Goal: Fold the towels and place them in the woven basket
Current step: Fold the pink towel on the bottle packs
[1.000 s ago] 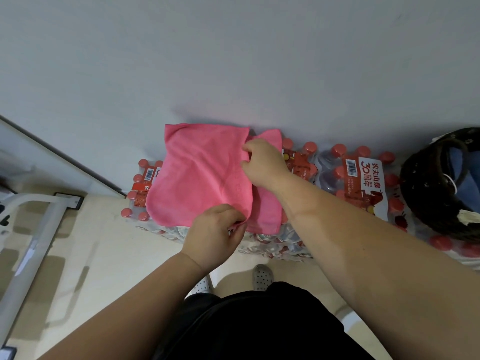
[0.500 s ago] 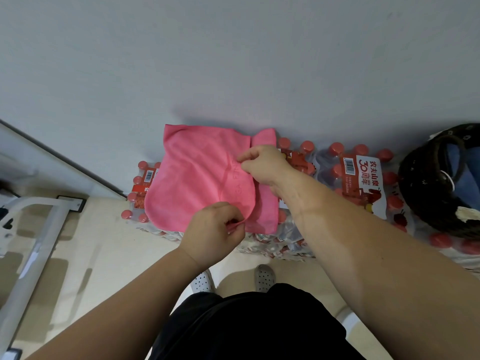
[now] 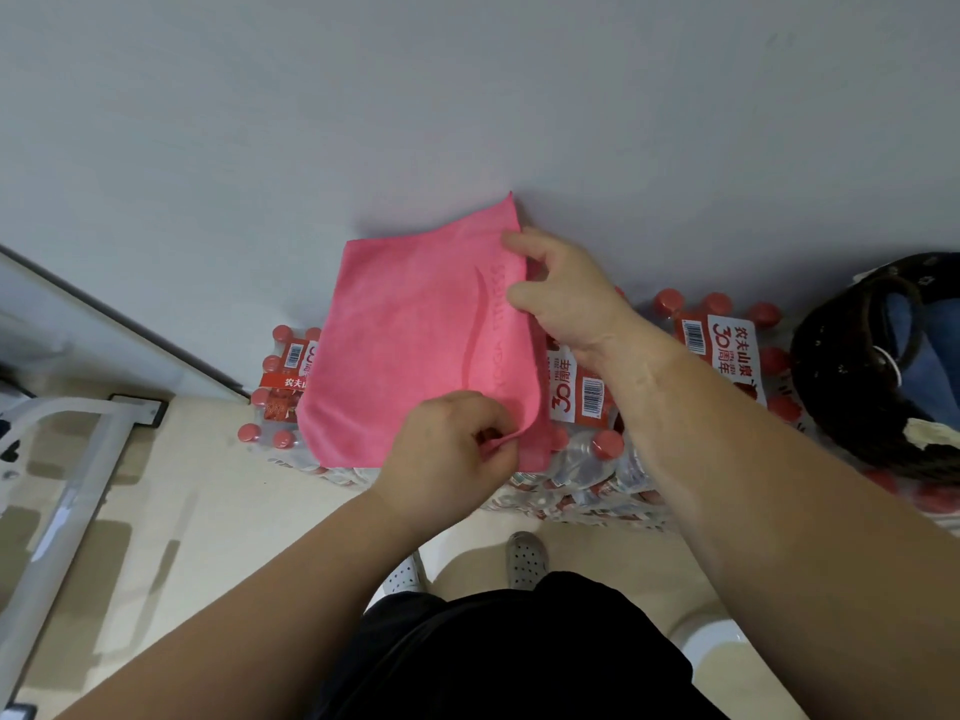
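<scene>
A pink towel lies folded over shrink-wrapped packs of water bottles against the grey wall. My left hand pinches the towel's near right corner. My right hand pinches the far right edge, whose corner stands lifted against the wall. The dark woven basket sits at the far right on the bottle packs, with blue cloth inside it.
Red-capped bottles with red and white labels fill the packs along the wall. A white metal frame stands on the beige floor at the left. My shoes show below the packs.
Both hands have drawn the towel's right edge rightward and up; the second strip of pink at the right is now covered, and the far right corner has risen against the wall.
</scene>
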A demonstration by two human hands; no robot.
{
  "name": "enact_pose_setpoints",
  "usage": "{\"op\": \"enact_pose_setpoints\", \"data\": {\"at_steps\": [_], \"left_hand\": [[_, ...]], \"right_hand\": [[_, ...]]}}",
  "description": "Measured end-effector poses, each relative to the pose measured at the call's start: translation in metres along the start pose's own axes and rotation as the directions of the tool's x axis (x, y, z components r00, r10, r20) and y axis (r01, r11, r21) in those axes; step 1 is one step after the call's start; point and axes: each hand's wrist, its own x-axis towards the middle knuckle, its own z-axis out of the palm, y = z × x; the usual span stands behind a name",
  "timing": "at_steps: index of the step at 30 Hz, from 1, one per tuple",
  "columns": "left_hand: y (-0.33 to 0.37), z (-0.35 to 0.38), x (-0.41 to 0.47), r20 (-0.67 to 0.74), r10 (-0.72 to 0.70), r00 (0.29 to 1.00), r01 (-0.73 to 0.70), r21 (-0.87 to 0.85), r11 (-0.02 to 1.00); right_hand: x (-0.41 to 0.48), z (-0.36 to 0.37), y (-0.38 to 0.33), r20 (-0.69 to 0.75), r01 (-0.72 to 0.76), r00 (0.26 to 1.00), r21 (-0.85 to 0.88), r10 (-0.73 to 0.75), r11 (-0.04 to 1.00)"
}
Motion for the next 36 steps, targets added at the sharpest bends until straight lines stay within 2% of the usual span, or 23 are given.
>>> {"op": "enact_pose_setpoints", "data": {"at_steps": [1,3,6,8,10,13,16,19,21,24,31,36], "left_hand": [[0.005,0.007,0.001,0.024,0.012,1.0,-0.012,0.009,1.0],[0.005,0.028,0.0,0.15,-0.008,0.989,0.0,0.053,0.999],[-0.002,0.054,0.001,0.424,-0.125,0.897,0.052,0.18,0.982],[-0.003,0.056,0.0,0.441,-0.142,0.886,0.054,0.206,0.977],[-0.003,0.048,-0.001,0.308,-0.111,0.945,0.055,0.183,0.981],[-0.013,0.032,0.005,0.084,-0.117,0.99,0.093,0.244,0.965],[-0.038,0.014,0.013,-0.046,-0.136,0.99,0.143,0.352,0.925],[-0.064,-0.002,0.017,-0.012,-0.226,0.974,0.196,0.55,0.812],[-0.078,-0.008,0.016,0.029,-0.273,0.962,0.199,0.612,0.765],[-0.086,-0.012,0.012,0.079,-0.27,0.96,0.164,0.623,0.765],[-0.092,-0.008,0.01,0.155,-0.204,0.967,0.068,0.615,0.786],[-0.1,-0.013,0.014,0.192,-0.176,0.965,0.015,0.633,0.774]], "right_hand": [[-0.003,-0.005,0.004,-0.008,-0.011,1.0,-0.036,0.011,0.999],[-0.011,-0.013,0.019,0.007,-0.041,0.999,-0.23,0.043,0.972],[-0.023,-0.015,0.045,0.081,-0.081,0.984,-0.59,0.158,0.804],[-0.029,-0.01,0.055,0.02,-0.068,0.992,-0.746,0.125,0.663],[-0.033,0.002,0.054,-0.013,-0.017,1.0,-0.828,0.011,0.561],[-0.027,0.018,0.051,0.09,0.081,0.996,-0.856,-0.007,0.511],[-0.014,0.033,0.054,0.188,0.147,0.981,-0.872,0.042,0.466],[-0.008,0.036,0.068,0.23,0.163,0.967,-0.884,0.105,0.438],[-0.013,0.034,0.078,0.23,0.18,0.97,-0.898,0.077,0.402],[-0.028,0.03,0.086,0.228,0.195,0.972,-0.912,0.051,0.361],[-0.07,0.023,0.087,0.209,0.154,0.968,-0.934,0.142,0.322],[-0.074,0.023,0.081,0.16,0.108,0.981,-0.92,0.112,0.376]]}}
